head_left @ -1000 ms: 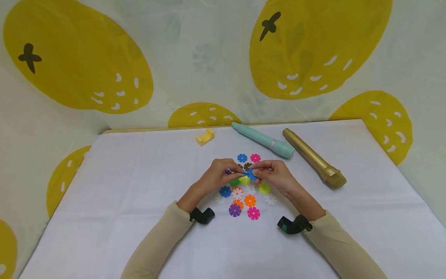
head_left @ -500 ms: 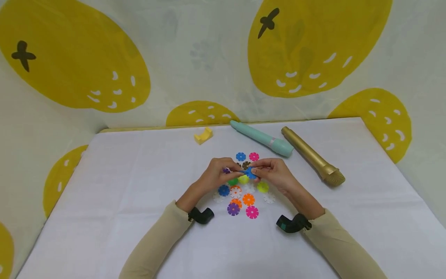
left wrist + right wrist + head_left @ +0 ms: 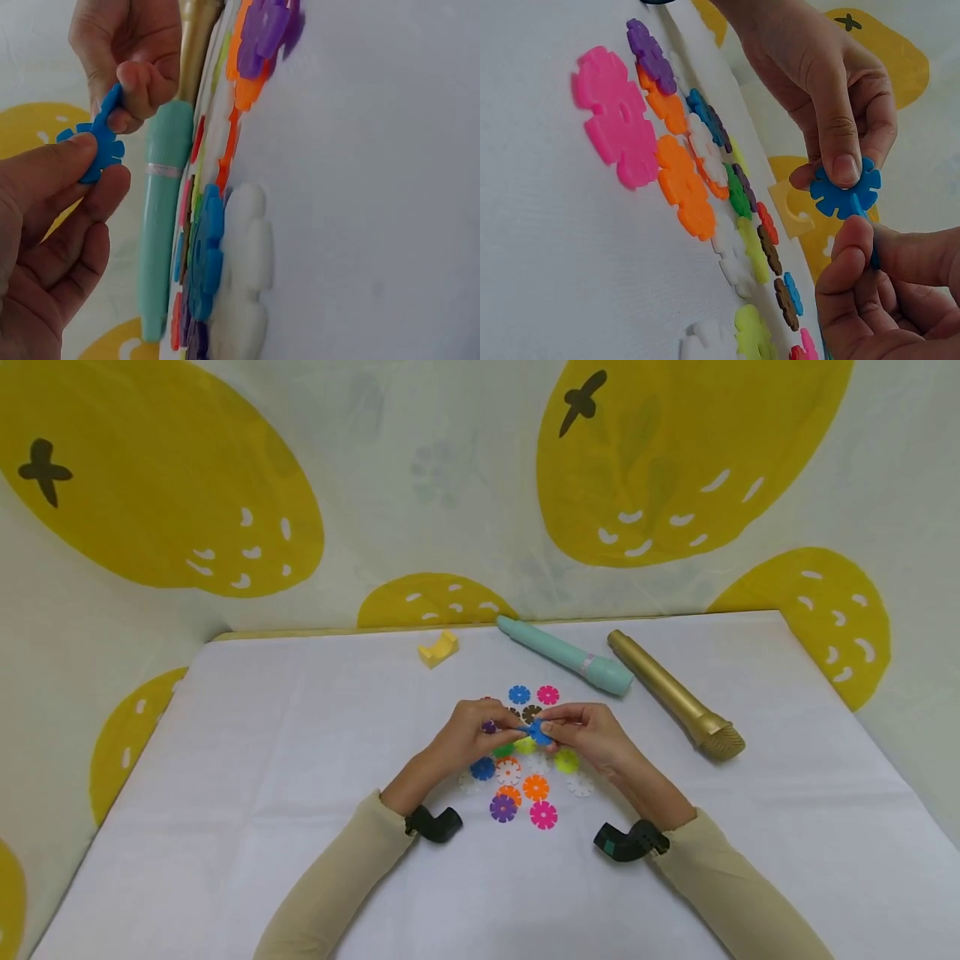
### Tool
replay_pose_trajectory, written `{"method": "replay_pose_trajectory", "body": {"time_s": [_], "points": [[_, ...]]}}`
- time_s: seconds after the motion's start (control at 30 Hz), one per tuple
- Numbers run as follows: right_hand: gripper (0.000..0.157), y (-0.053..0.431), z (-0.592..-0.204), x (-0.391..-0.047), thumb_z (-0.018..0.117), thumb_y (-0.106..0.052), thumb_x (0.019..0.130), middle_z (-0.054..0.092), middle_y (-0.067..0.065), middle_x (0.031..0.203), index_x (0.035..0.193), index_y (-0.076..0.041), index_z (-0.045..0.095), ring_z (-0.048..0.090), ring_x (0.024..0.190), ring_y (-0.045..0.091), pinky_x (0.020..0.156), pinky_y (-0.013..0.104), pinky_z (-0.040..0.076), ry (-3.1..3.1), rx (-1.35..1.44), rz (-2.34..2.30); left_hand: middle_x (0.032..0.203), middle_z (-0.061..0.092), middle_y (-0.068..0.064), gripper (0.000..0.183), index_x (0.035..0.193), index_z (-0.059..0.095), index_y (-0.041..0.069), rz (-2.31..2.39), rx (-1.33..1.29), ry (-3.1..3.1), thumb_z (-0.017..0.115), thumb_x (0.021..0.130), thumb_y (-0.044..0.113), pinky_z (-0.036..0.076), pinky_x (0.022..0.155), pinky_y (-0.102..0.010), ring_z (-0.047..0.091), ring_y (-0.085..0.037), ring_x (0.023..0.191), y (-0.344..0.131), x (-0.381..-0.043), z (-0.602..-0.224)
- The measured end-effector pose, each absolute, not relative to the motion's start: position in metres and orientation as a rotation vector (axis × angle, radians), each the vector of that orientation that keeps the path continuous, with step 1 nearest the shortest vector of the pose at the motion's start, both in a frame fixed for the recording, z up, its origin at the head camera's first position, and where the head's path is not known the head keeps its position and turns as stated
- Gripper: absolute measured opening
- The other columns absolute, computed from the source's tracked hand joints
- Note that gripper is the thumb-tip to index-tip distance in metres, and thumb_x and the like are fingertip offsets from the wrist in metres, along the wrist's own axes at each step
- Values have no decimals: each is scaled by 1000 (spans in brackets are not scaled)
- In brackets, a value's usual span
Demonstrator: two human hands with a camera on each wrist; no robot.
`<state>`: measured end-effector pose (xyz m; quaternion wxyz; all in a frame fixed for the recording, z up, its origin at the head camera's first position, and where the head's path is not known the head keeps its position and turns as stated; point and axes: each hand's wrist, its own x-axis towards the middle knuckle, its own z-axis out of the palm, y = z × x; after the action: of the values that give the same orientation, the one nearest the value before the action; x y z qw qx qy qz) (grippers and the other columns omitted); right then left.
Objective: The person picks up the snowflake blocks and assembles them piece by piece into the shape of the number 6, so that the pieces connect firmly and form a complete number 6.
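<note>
Two blue notched plastic discs, like snowflake building pieces, meet at an angle slot to slot between the hands above the table. My left hand (image 3: 478, 731) pinches one blue disc (image 3: 845, 193) between thumb and fingers. The other blue disc (image 3: 542, 732) is pinched by my right hand (image 3: 592, 732). How deeply the slots engage is hard to tell. Below the hands lie many loose discs, among them a pink disc (image 3: 543, 815), a purple disc (image 3: 503, 808), an orange disc (image 3: 536, 788) and a yellow-green disc (image 3: 566, 761). The hands partly hide some of these.
At the back of the white-covered table (image 3: 225, 777) lie a mint-green microphone (image 3: 562, 653) and a gold microphone (image 3: 671, 693). A small yellow block with a curved notch (image 3: 438, 649) sits left of them. A fruit-patterned cloth (image 3: 435, 485) hangs behind the table.
Both hands keep their pinch on the joined blue discs with hardly any movement. The whole view has shifted slightly with the head camera. The loose discs lie as before.
</note>
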<state>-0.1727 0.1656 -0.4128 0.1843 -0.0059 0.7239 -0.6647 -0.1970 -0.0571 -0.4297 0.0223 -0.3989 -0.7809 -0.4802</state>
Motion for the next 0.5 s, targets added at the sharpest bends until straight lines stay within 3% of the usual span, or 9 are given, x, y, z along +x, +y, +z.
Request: {"method": "replay_pose_trajectory", "body": {"time_s": [0.3, 0.5], "points": [[32, 168, -407, -176, 64, -10, 94, 67, 7, 91, 119, 10, 61, 66, 69, 15, 72, 25, 56, 2119, -77, -1763, 87, 67, -7, 8, 94, 71, 1, -1560, -1181, -2552, 72, 87, 7, 53, 73, -21, 61, -11, 76, -57, -198, -424], [35, 169, -407, -175, 61, -8, 96, 64, 5, 88, 124, 12, 56, 63, 66, 12, 71, 23, 55, 1985, -69, -1852, 91, 67, -6, 12, 98, 71, 3, -1614, -1137, -2572, 72, 88, 10, 53, 75, -22, 60, -12, 79, -57, -198, -427]]}}
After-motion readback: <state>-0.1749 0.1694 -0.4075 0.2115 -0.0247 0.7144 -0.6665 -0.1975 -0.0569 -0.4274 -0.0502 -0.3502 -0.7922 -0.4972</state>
